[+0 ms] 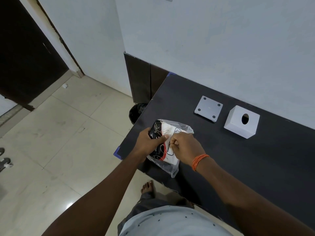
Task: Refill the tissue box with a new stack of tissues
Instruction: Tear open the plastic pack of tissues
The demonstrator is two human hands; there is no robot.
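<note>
Plastic-wrapped tissue pack (167,143) is lying at the near left corner of the dark table (238,159), its clear wrapper hanging over the edge; left hand (150,143) is gripping the pack's left side, thumb pressing on top; right hand (185,147) is sitting just right of it, fingers curled shut and pinching the wrapper near the pack's middle; orange thread band (199,161) is circling the right wrist; white tissue box (241,122) with a round hole is sitting well apart, by the wall; its white base plate (208,108) is lying just left of the box, four dark dots facing up.
</note>
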